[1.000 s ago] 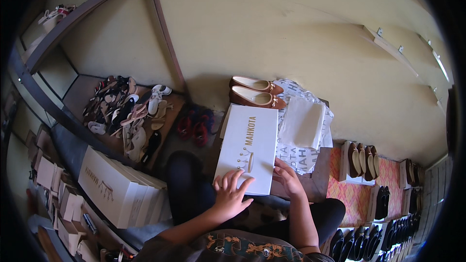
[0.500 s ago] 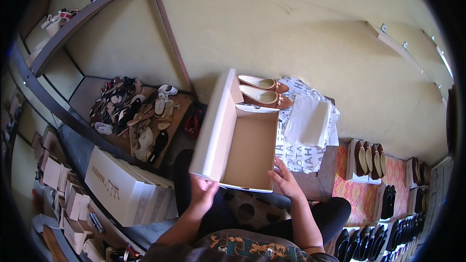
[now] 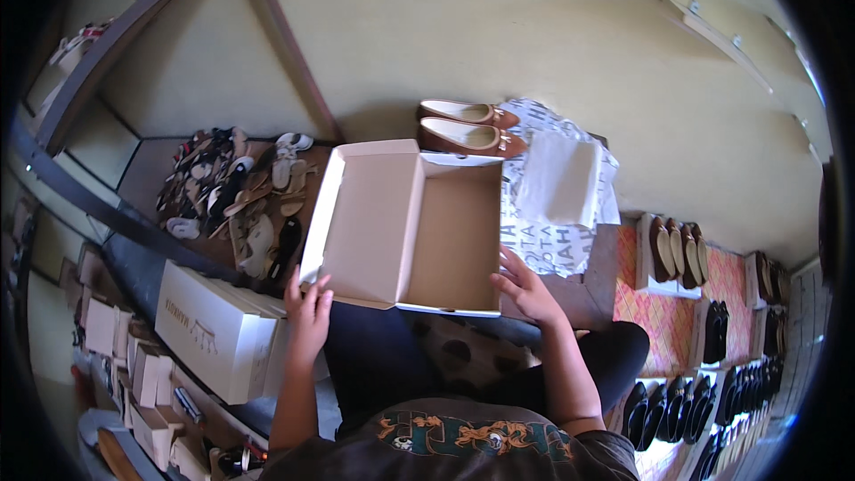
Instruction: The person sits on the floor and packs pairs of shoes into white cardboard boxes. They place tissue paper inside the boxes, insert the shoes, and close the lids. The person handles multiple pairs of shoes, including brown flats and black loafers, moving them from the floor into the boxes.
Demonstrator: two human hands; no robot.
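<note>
Shoebox (image 3: 407, 230) in front of the seated person, hollow side up, dead ahead at 12 o'clock from the torso. Clock below is centred on the box, 6 toward the wearer.

Base (image 3: 452, 236): long axis near 12–6, bare cardboard inside. Lid (image 3: 365, 224) laid back to the 9 o'clock side, inner face up, meeting the base along one long edge; its long axis leans slightly, about 12:30 to 6:30.

Left hand (image 3: 309, 310) at the lid's 8 o'clock corner, fingers partly spread and bent; firm pinch or light touch, can't be made out. Right hand (image 3: 533, 296) at the base's 4 o'clock corner, thumb and forefinger apart by the side wall; hold likewise unclear.

Edges: brown flat shoes (image 3: 468, 135) just beyond the base's short end, 12 to 1, toes toward 3. Printed paper (image 3: 557, 254) hard by the long side at 2 to 3, plain white sheet (image 3: 561, 180) on top. White boxes (image 3: 214, 330) at 8; sandals (image 3: 258, 200) at 9 to 10.

Room: strip of bare brown tabletop (image 3: 583, 297) at 4, past the right hand.
</note>
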